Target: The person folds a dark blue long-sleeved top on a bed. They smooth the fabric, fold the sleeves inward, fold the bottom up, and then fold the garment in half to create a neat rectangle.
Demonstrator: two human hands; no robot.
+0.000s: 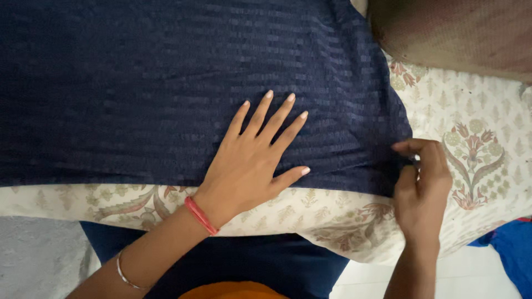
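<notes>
The left hand [249, 166] lay flat, fingers spread, on the blue cloth [166, 83]. The right hand [422, 185] pinched its corner.

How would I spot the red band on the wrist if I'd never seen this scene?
Start at the big navy cloth over the floral sheet. The left hand lies flat on it, fingers spread. The red band circles that wrist; a thin silver bangle sits further up the forearm.

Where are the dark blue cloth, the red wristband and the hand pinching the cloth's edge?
dark blue cloth [138, 83], head view, on its ribbed middle.
red wristband [200, 216], head view, on the band across the left wrist.
right hand [422, 185], head view, on the back of the hand.
</notes>
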